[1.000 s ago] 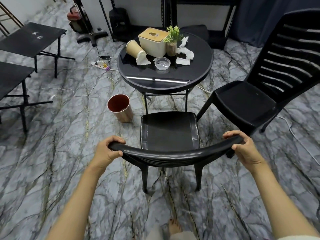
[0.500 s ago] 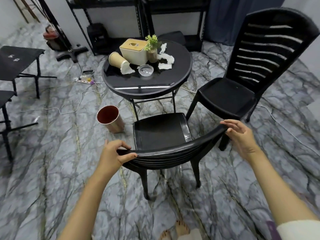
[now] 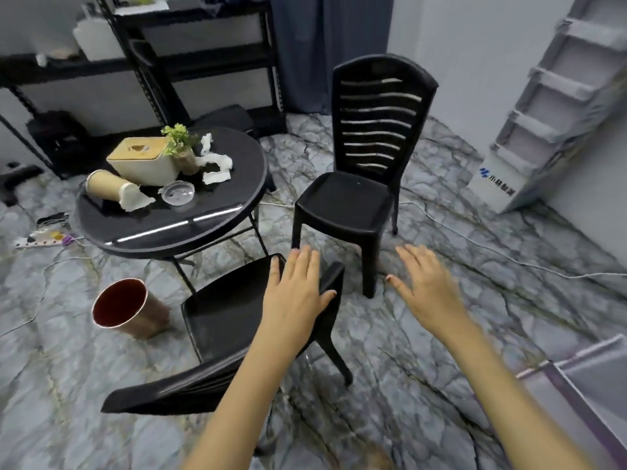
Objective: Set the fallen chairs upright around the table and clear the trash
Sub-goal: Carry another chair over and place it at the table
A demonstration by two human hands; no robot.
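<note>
Your L hand (image 3: 298, 293) is flat, fingers straight & spread, holding nothing. It sits over the front corner of the near chair (image 3: 224, 310) seat, thumb tip at the seat edge. Can't tell if the palm actually touches the seat. Your R hand (image 3: 428, 286) is the same, fingers straight, splayed, nothing in them, over bare floor (image 3: 390, 351).

The near chair is upright on its legs, seat toward the table (image 3: 210, 205), backrest under your L forearm. The tall chair (image 3: 369, 198) is upright too, just beyond both sets of fingertips. Its front leg comes down btwn your two hands, closer to the R thumb.

The table is beyond & left of your L fingertips. Trash on it:
- a paper cup (image 3: 101, 186) on its side w/ a crumpled tissue (image 3: 134, 200) at its mouth
- more torn tissues (image 3: 217, 167) on the side nearer your fingertips

Also on it are a tissue box (image 3: 142, 166), a small plant (image 3: 178, 135) & a clear dish (image 3: 178, 193).

The copper bin (image 3: 122, 308) stands on the floor well left of your L hand, just beside the near chair, under the table edge.
</note>
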